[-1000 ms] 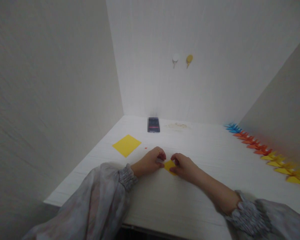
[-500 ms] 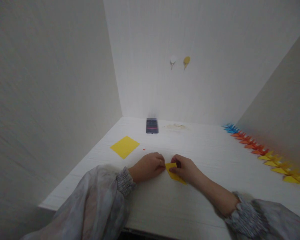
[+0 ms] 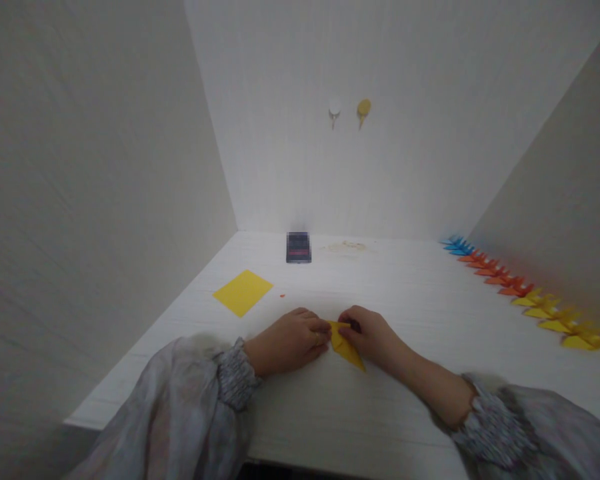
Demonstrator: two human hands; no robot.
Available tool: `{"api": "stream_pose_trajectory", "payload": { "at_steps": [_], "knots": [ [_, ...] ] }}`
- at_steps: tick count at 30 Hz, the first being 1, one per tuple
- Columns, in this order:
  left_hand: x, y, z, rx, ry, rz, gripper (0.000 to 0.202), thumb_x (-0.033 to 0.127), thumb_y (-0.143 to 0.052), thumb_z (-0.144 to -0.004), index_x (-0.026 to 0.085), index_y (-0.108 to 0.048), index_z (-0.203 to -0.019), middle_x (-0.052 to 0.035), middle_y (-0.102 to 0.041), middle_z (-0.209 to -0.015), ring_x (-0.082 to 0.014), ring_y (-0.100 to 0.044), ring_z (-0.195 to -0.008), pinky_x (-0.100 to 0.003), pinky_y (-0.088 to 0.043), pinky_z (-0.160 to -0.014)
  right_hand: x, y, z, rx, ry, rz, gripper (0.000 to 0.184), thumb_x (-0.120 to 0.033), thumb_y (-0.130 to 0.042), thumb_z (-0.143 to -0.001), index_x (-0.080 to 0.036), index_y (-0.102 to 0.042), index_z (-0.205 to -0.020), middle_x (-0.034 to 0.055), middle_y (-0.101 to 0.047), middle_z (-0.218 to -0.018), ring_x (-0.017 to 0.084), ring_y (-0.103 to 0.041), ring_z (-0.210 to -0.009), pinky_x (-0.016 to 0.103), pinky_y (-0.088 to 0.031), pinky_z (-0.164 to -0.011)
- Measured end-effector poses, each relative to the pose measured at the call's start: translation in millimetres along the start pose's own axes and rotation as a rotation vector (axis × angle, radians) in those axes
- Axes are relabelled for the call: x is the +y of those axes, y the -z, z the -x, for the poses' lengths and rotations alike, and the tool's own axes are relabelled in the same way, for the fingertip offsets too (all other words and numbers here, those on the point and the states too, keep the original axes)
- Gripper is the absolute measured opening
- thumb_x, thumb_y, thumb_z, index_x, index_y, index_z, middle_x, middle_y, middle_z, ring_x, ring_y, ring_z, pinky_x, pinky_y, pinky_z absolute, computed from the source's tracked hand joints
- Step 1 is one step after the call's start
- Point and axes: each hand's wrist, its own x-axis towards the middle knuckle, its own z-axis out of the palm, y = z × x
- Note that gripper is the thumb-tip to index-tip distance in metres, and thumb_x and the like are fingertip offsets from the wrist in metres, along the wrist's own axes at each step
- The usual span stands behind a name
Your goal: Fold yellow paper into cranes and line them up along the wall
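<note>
Between my hands is a folded piece of yellow origami paper [image 3: 347, 348], its long pointed end aimed toward the table's front edge. My left hand [image 3: 300, 340] rests low over the table, fingers closed on the paper's left corner. From the other side my right hand [image 3: 366, 333] pinches the paper's upper right part between thumb and fingers. The fingers partly cover the folds. A flat square sheet of yellow paper [image 3: 243, 293] lies on the table beyond my left hand, and a tiny orange scrap [image 3: 283, 295] sits beside it.
A phone-like dark device [image 3: 299, 248] is near the back wall. Along the right wall runs a row of folded paper cranes: blue [image 3: 459, 246], orange [image 3: 497, 272] and yellow [image 3: 563, 321]. White [image 3: 335, 108] and yellow hooks [image 3: 363, 108] are on the back wall.
The folded paper has turned and narrowed to a pointed shape, with my left hand now further over its corner. The whole view has shifted slightly.
</note>
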Motion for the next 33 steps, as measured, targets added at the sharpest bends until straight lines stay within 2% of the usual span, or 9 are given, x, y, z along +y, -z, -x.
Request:
{"api": "stream_pose_trajectory", "payload": {
  "at_steps": [5,10,16,18,23,27,30,33],
  "knots": [
    [1.3,-4.3,1.1,0.026,0.014,-0.119,0.022,0.025,-0.039,-0.086,0.016,-0.057,-0.094,-0.0080,-0.060,-0.093,-0.0176,-0.052,-0.090,-0.034,-0.040,-0.080,1.3,1.8,0.3,0.020,-0.026,0.046,0.017,-0.020,-0.051,-0.072,-0.016,-0.064,-0.082,0.0056,-0.063,-0.077,0.015,-0.055,-0.068,0.025,-0.040,-0.062],
    [1.9,-6.2,3.4,0.016,0.017,-0.157,0.024,0.028,-0.038,-0.086,0.016,-0.056,-0.096,-0.0085,-0.059,-0.097,-0.0183,-0.051,-0.089,-0.034,-0.039,-0.079,0.2,4.0,2.6,0.006,-0.048,-0.006,0.013,-0.017,-0.052,-0.071,-0.015,-0.063,-0.078,0.0036,-0.062,-0.069,0.014,-0.054,-0.062,0.024,-0.039,-0.058],
    [4.3,0.6,6.5,-0.011,-0.026,-0.176,0.027,0.032,-0.036,-0.087,0.020,-0.054,-0.103,-0.0085,-0.056,-0.102,-0.0184,-0.050,-0.090,-0.036,-0.036,-0.081,-1.1,2.2,4.5,0.001,-0.030,-0.036,0.011,-0.016,-0.050,-0.073,-0.016,-0.060,-0.076,0.0022,-0.061,-0.065,0.012,-0.053,-0.057,0.022,-0.038,-0.054],
    [4.6,1.4,6.9,-0.022,-0.027,-0.183,0.029,0.033,-0.035,-0.087,0.021,-0.053,-0.106,-0.0090,-0.056,-0.104,-0.0190,-0.049,-0.090,-0.037,-0.036,-0.082,-0.4,1.7,4.5,0.005,0.018,-0.005,0.012,-0.015,-0.050,-0.073,-0.016,-0.061,-0.076,0.0028,-0.061,-0.067,0.012,-0.053,-0.058,0.023,-0.039,-0.055],
    [5.3,0.4,6.4,-0.056,-0.004,-0.197,0.032,0.034,-0.033,-0.087,0.020,-0.051,-0.109,-0.0108,-0.055,-0.107,-0.0215,-0.048,-0.093,-0.038,-0.035,-0.082,4.7,1.1,5.5,0.025,0.281,0.113,0.019,-0.016,-0.047,-0.078,-0.017,-0.066,-0.084,0.0056,-0.060,-0.076,0.015,-0.052,-0.069,0.027,-0.039,-0.066],
    [5.8,0.5,6.3,-0.050,-0.001,-0.189,0.032,0.033,-0.033,-0.087,0.020,-0.050,-0.110,-0.0106,-0.055,-0.106,-0.0211,-0.048,-0.092,-0.039,-0.035,-0.083,10.8,1.9,8.2,0.000,0.443,0.196,0.024,-0.017,-0.044,-0.082,-0.017,-0.064,-0.095,0.0083,-0.058,-0.080,0.017,-0.049,-0.073,0.031,-0.039,-0.068],
    [6.3,0.7,6.6,-0.052,0.008,-0.189,0.033,0.033,-0.033,-0.087,0.020,-0.050,-0.111,-0.0103,-0.055,-0.105,-0.0209,-0.047,-0.091,-0.039,-0.035,-0.083,13.7,3.7,9.9,-0.040,0.518,0.233,0.028,-0.015,-0.042,-0.081,-0.016,-0.061,-0.101,0.0096,-0.056,-0.083,0.018,-0.048,-0.075,0.032,-0.039,-0.069],
    [7.2,1.0,6.1,-0.069,0.017,-0.194,0.033,0.033,-0.032,-0.087,0.019,-0.050,-0.111,-0.0102,-0.055,-0.105,-0.0211,-0.047,-0.090,-0.039,-0.035,-0.082,13.5,5.4,10.2,-0.075,0.544,0.247,0.027,-0.013,-0.042,-0.081,-0.016,-0.061,-0.098,0.0093,-0.055,-0.085,0.018,-0.047,-0.077,0.031,-0.039,-0.071]
  ]
}}
